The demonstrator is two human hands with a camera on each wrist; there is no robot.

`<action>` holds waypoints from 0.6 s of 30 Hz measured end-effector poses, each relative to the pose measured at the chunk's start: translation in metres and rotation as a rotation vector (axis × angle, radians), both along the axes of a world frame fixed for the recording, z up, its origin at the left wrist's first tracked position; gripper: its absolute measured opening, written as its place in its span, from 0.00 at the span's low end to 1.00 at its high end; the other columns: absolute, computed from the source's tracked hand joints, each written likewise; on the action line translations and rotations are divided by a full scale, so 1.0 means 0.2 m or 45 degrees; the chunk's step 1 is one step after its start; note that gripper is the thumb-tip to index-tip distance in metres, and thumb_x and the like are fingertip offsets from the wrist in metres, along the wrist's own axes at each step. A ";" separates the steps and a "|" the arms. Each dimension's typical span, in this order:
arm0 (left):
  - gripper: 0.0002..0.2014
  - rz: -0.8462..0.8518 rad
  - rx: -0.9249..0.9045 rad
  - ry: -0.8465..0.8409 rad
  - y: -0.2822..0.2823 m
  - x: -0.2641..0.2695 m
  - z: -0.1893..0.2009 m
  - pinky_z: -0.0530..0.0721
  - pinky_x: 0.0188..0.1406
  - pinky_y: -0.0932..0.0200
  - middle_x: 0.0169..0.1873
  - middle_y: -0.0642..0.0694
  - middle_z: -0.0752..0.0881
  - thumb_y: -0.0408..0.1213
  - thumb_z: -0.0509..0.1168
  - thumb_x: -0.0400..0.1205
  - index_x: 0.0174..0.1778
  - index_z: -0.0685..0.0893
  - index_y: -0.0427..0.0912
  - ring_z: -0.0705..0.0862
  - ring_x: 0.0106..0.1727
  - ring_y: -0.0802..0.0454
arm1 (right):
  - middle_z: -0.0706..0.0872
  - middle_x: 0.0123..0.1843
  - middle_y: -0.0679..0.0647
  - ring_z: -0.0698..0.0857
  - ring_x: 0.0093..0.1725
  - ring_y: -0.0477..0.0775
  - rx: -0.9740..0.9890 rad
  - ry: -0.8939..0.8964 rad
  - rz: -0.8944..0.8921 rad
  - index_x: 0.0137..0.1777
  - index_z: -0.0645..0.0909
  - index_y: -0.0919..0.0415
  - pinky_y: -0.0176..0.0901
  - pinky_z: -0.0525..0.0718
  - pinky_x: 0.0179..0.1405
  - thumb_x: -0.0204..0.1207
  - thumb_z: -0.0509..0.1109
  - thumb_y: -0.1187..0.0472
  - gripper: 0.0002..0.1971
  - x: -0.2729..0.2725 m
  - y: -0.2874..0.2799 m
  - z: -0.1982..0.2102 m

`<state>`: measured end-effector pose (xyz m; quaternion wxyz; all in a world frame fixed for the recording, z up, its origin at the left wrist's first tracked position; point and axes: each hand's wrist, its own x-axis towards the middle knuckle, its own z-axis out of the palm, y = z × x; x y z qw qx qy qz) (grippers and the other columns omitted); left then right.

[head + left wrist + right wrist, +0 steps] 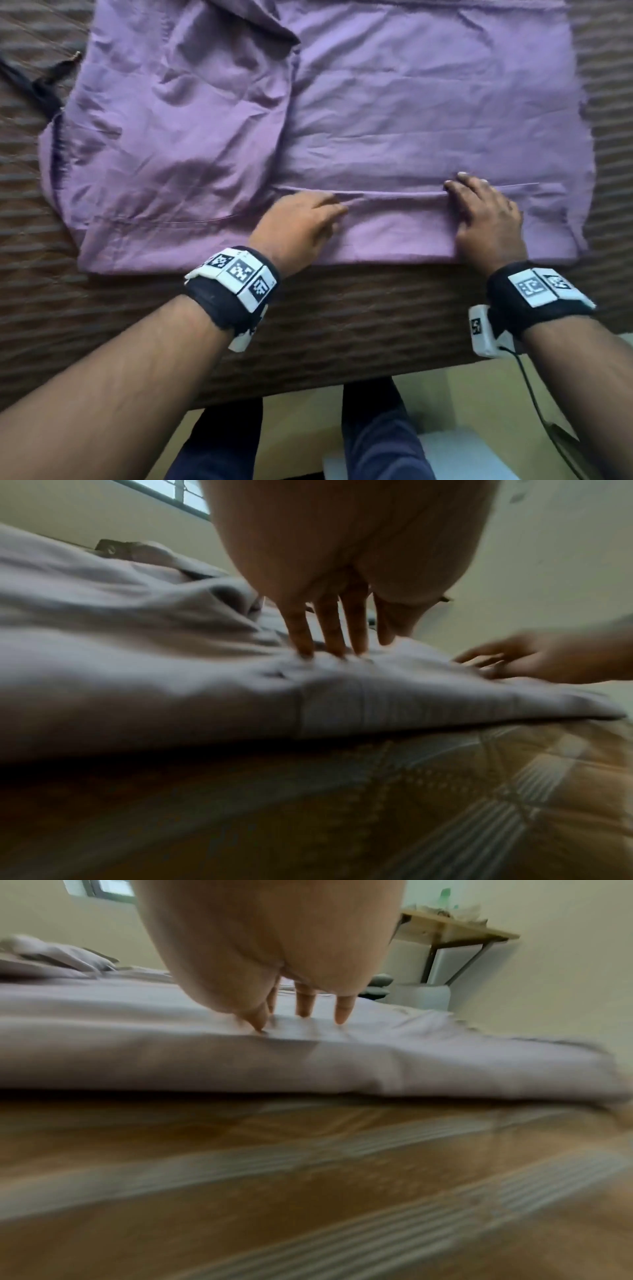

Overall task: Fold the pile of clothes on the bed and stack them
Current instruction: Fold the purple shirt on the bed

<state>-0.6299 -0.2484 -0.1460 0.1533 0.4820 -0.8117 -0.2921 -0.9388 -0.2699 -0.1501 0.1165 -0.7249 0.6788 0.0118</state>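
Observation:
A lilac garment lies spread on the brown striped bed cover, its left part folded over the middle. A thin raised crease runs across it near the front hem. My left hand lies flat on the cloth with straight fingers pointing right along that crease. My right hand presses palm-down on the cloth at the crease's right part. In the left wrist view my fingers press into the pale fabric. In the right wrist view my fingertips touch the fabric.
A dark strap or garment lies on the bed at the far left. The bed's front edge runs below my wrists, with my legs and the floor beyond. A wooden side table stands past the bed's right side.

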 end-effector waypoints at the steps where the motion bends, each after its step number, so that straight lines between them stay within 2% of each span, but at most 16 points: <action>1: 0.16 0.096 -0.073 -0.085 -0.02 -0.02 -0.02 0.86 0.47 0.42 0.53 0.38 0.88 0.39 0.62 0.80 0.58 0.89 0.38 0.86 0.49 0.36 | 0.78 0.76 0.56 0.78 0.71 0.63 -0.017 0.026 0.049 0.73 0.79 0.52 0.64 0.71 0.66 0.66 0.58 0.64 0.32 -0.10 -0.03 0.01; 3: 0.15 0.316 -0.183 -0.280 -0.04 -0.03 -0.05 0.80 0.53 0.41 0.56 0.41 0.87 0.42 0.64 0.81 0.61 0.88 0.44 0.83 0.55 0.38 | 0.82 0.67 0.56 0.79 0.65 0.62 -0.040 0.074 0.093 0.69 0.81 0.52 0.62 0.69 0.62 0.68 0.58 0.62 0.27 -0.29 -0.08 0.02; 5: 0.15 0.401 -0.193 -0.437 -0.06 -0.02 -0.05 0.71 0.58 0.42 0.55 0.42 0.86 0.47 0.62 0.83 0.60 0.86 0.46 0.79 0.58 0.39 | 0.84 0.56 0.58 0.80 0.58 0.63 -0.070 0.106 0.123 0.62 0.83 0.53 0.61 0.67 0.60 0.74 0.58 0.58 0.20 -0.46 -0.15 0.03; 8: 0.17 0.284 -0.209 -0.490 -0.08 0.03 -0.05 0.72 0.51 0.40 0.41 0.38 0.85 0.49 0.59 0.86 0.48 0.88 0.41 0.83 0.43 0.35 | 0.84 0.48 0.59 0.82 0.51 0.64 -0.044 0.077 0.316 0.53 0.84 0.56 0.57 0.65 0.55 0.79 0.58 0.51 0.15 -0.63 -0.24 0.03; 10: 0.18 0.205 -0.164 -0.465 -0.13 0.06 -0.05 0.78 0.41 0.38 0.39 0.35 0.84 0.48 0.60 0.86 0.45 0.88 0.37 0.83 0.37 0.33 | 0.84 0.45 0.60 0.83 0.48 0.65 -0.041 0.008 0.440 0.49 0.83 0.58 0.57 0.67 0.52 0.80 0.57 0.51 0.15 -0.69 -0.29 0.04; 12: 0.18 0.206 -0.080 -0.484 -0.18 0.07 -0.04 0.80 0.37 0.35 0.39 0.33 0.83 0.47 0.59 0.85 0.45 0.86 0.34 0.82 0.37 0.30 | 0.84 0.44 0.62 0.83 0.45 0.67 -0.080 -0.054 0.502 0.50 0.82 0.61 0.59 0.73 0.48 0.82 0.58 0.52 0.15 -0.72 -0.32 0.04; 14: 0.14 0.265 -0.012 -0.579 -0.22 0.05 -0.04 0.77 0.41 0.34 0.40 0.32 0.81 0.44 0.63 0.82 0.47 0.84 0.35 0.81 0.41 0.29 | 0.83 0.45 0.64 0.83 0.45 0.69 -0.089 -0.097 0.513 0.54 0.81 0.62 0.61 0.77 0.45 0.83 0.57 0.54 0.15 -0.72 -0.35 0.03; 16: 0.09 0.330 0.038 -0.645 -0.23 0.00 -0.06 0.74 0.46 0.34 0.44 0.32 0.81 0.38 0.71 0.81 0.50 0.83 0.36 0.80 0.46 0.28 | 0.80 0.48 0.65 0.81 0.45 0.70 -0.039 -0.081 0.510 0.57 0.81 0.61 0.62 0.77 0.43 0.83 0.56 0.52 0.16 -0.72 -0.38 0.02; 18: 0.13 0.370 -0.037 -0.659 -0.20 -0.02 -0.06 0.71 0.53 0.37 0.50 0.39 0.83 0.40 0.72 0.80 0.57 0.82 0.39 0.78 0.52 0.30 | 0.78 0.51 0.64 0.79 0.47 0.70 0.003 -0.075 0.503 0.61 0.80 0.58 0.62 0.77 0.45 0.82 0.57 0.51 0.17 -0.73 -0.38 0.00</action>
